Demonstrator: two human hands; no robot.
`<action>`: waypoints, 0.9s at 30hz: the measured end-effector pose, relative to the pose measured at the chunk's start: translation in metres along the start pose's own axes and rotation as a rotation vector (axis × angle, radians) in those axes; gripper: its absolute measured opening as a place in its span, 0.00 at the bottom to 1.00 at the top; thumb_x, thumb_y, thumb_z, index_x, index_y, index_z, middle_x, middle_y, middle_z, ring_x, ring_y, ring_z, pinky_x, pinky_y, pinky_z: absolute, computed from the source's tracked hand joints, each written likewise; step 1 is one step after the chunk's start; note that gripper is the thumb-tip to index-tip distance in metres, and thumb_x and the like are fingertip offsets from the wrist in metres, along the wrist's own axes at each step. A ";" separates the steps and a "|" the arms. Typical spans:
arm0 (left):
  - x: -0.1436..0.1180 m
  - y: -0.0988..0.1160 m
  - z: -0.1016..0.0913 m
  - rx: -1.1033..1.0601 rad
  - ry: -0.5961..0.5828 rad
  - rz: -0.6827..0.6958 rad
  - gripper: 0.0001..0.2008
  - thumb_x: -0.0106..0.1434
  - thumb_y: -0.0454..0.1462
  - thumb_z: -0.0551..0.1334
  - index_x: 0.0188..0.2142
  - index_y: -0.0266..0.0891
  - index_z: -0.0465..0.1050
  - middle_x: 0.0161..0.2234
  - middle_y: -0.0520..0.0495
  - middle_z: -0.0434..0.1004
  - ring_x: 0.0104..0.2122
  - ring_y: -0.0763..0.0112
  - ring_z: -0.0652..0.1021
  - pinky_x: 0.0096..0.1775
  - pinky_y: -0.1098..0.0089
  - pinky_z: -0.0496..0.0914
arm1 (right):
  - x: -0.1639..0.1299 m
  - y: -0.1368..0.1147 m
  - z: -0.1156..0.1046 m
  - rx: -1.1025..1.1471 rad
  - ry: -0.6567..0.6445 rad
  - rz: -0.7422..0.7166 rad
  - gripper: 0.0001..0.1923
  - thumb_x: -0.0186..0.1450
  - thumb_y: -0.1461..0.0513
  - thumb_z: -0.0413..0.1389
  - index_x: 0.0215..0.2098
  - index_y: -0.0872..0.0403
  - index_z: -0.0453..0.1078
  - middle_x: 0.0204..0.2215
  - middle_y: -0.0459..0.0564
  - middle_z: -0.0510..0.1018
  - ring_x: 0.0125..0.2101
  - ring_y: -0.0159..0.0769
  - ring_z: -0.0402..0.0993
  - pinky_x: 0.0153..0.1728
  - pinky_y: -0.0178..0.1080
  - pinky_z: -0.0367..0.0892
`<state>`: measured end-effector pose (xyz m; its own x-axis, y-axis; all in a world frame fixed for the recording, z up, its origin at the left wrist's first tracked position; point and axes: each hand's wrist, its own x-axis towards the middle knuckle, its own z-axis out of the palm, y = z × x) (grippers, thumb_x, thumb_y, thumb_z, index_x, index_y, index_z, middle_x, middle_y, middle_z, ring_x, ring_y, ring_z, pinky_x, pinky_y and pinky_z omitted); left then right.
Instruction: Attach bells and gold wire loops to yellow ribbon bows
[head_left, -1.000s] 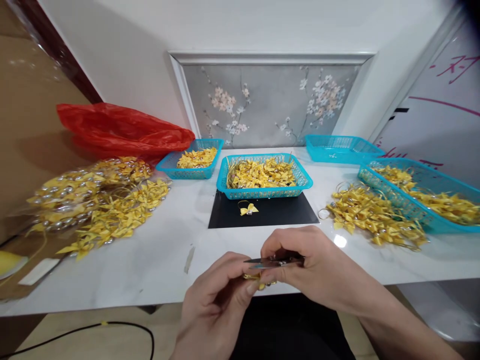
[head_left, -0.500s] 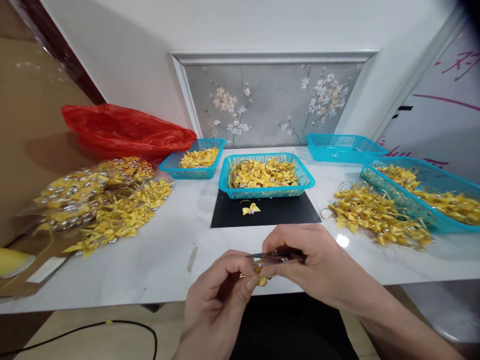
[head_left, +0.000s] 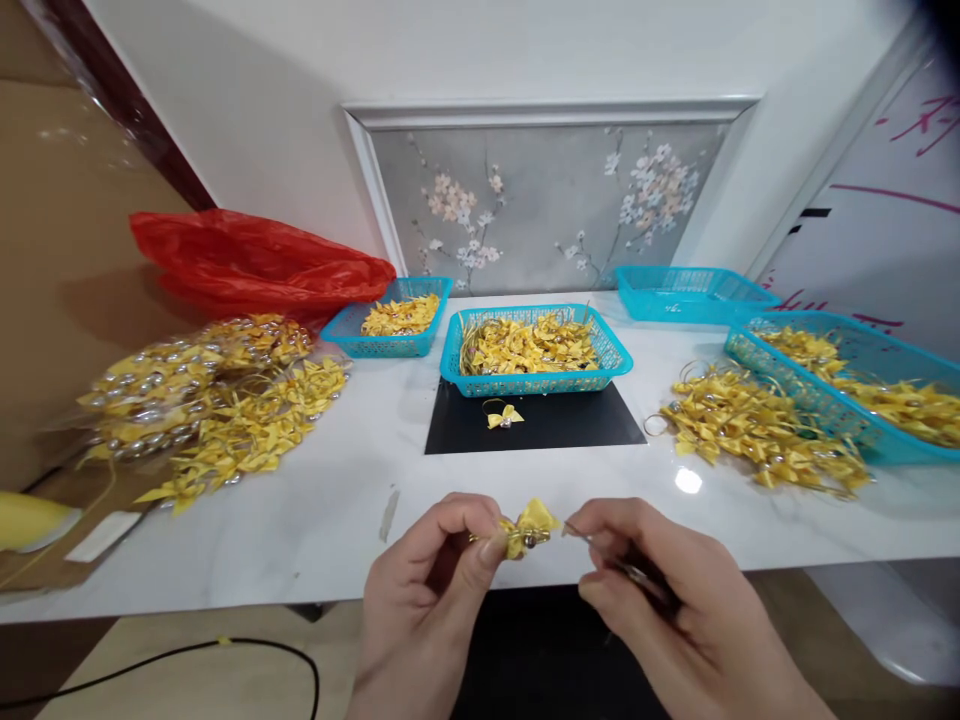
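Observation:
My left hand (head_left: 442, 570) pinches a yellow ribbon bow (head_left: 526, 533) with a shiny bead at its middle and gold cord. The bow sticks out to the right, above the table's front edge. In my right hand (head_left: 660, 580) are small metal thread snips (head_left: 630, 570), mostly covered by the fingers. Their tip points at the bow, a short gap away, with a pale yellow scrap beside the fingertip. Farther back, another bow with a cord loop (head_left: 506, 418) lies on the black mat (head_left: 457, 432).
A blue basket (head_left: 534, 385) full of bows stands on the mat's back part. Loose bows (head_left: 757, 430) lie at right by a second basket (head_left: 840, 420). More bows (head_left: 262, 430) lie at left, near a red bag (head_left: 255, 265) and a smaller basket (head_left: 386, 347). Another basket (head_left: 694, 300) stands back right.
My right hand has moved right and down with the snips, away from the bow. The bow, partly hidden before, now shows between my hands. My left hand keeps its pinch.

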<state>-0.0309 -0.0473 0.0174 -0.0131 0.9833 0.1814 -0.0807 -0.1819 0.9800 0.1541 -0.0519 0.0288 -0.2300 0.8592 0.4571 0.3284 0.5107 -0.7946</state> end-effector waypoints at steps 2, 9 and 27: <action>0.000 0.000 0.001 0.002 0.021 -0.025 0.05 0.62 0.35 0.65 0.29 0.43 0.74 0.31 0.55 0.73 0.32 0.75 0.73 0.36 0.81 0.68 | 0.003 0.001 0.003 -0.011 0.024 -0.027 0.11 0.62 0.68 0.58 0.40 0.47 0.69 0.22 0.40 0.70 0.17 0.28 0.64 0.18 0.28 0.63; 0.001 0.001 0.004 0.012 0.029 -0.067 0.03 0.60 0.37 0.67 0.30 0.42 0.75 0.29 0.55 0.74 0.29 0.75 0.73 0.33 0.81 0.69 | 0.019 0.006 0.015 -0.059 0.037 -0.194 0.17 0.59 0.76 0.49 0.34 0.53 0.74 0.29 0.48 0.69 0.26 0.32 0.71 0.22 0.32 0.66; 0.004 0.007 0.006 0.189 -0.135 0.015 0.07 0.63 0.32 0.62 0.30 0.42 0.76 0.31 0.52 0.77 0.31 0.72 0.77 0.35 0.76 0.70 | 0.028 0.006 0.003 0.356 -0.146 0.325 0.08 0.67 0.61 0.53 0.30 0.54 0.68 0.22 0.42 0.67 0.25 0.29 0.63 0.27 0.31 0.62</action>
<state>-0.0258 -0.0446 0.0256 0.1218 0.9736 0.1930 0.1064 -0.2061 0.9727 0.1464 -0.0252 0.0356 -0.3020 0.9453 0.1231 0.0776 0.1530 -0.9852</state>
